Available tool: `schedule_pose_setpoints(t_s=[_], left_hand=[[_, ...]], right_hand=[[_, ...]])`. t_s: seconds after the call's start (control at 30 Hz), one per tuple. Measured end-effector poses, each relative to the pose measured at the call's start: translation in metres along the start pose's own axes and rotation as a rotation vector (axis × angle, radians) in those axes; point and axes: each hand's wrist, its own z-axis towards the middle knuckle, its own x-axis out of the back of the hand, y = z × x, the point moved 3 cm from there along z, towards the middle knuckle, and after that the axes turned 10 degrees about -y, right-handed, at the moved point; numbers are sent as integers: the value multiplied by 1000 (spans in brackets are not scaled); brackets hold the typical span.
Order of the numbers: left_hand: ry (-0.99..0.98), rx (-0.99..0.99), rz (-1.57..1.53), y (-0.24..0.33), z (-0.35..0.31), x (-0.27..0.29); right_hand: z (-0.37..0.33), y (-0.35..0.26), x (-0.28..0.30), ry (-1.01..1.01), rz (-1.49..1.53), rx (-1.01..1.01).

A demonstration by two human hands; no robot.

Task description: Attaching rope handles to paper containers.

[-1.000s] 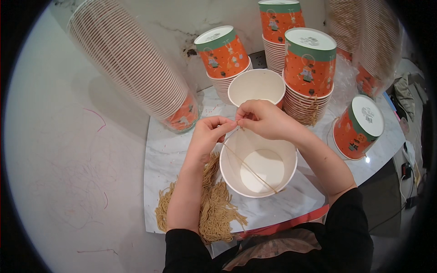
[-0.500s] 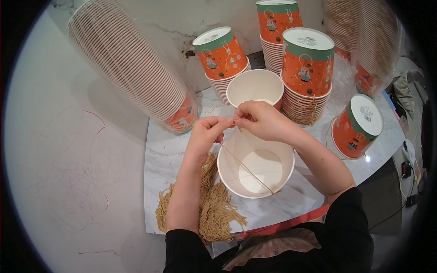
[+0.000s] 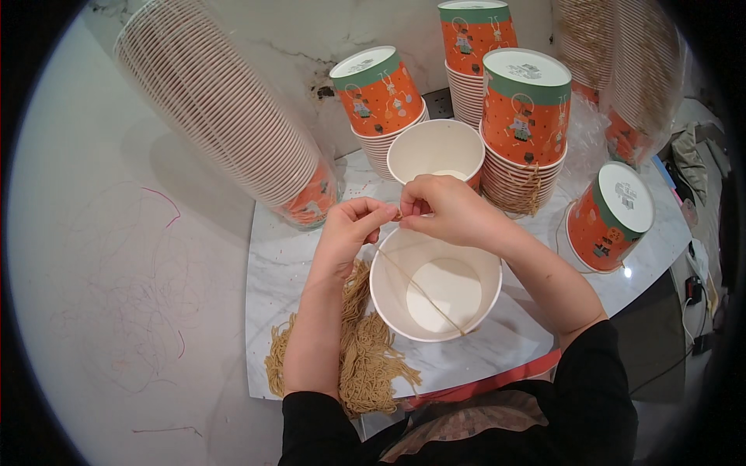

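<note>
Both hands: meet over the far rim of the white paper bowl (image 3: 435, 283), fingertips pinched together on a thin tan string (image 3: 420, 289).
Left hand (image 3: 351, 233): thumb and forefinger closed on the string's upper end.
Right hand (image 3: 451, 210): fingers curled tight, pinching the same end – just touching the left.
String: runs slantwise across the bowl's open mouth to its near rim.
Bowl: upright on the marble board (image 3: 268, 295) – beside a heap of tan strings (image 3: 365, 357).
Behind: stacked orange cups (image 3: 524, 124).
</note>
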Motion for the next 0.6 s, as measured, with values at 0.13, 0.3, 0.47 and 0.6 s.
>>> schedule_pose_setpoints(t_s=[0.13,0.3,0.47,0.6], left_hand=[[-2,-2,16,2,-1,4],[-8,21,16,4,-2,11],[-14,41,29,9,-4,13],[-34,53,44,8,-4,14]], right_hand=[[0,-3,3,0,-4,-8],[-1,-2,5,14,50,-38],[-2,-7,7,-52,24,-97],[-4,-9,10,-87,17,-96]])
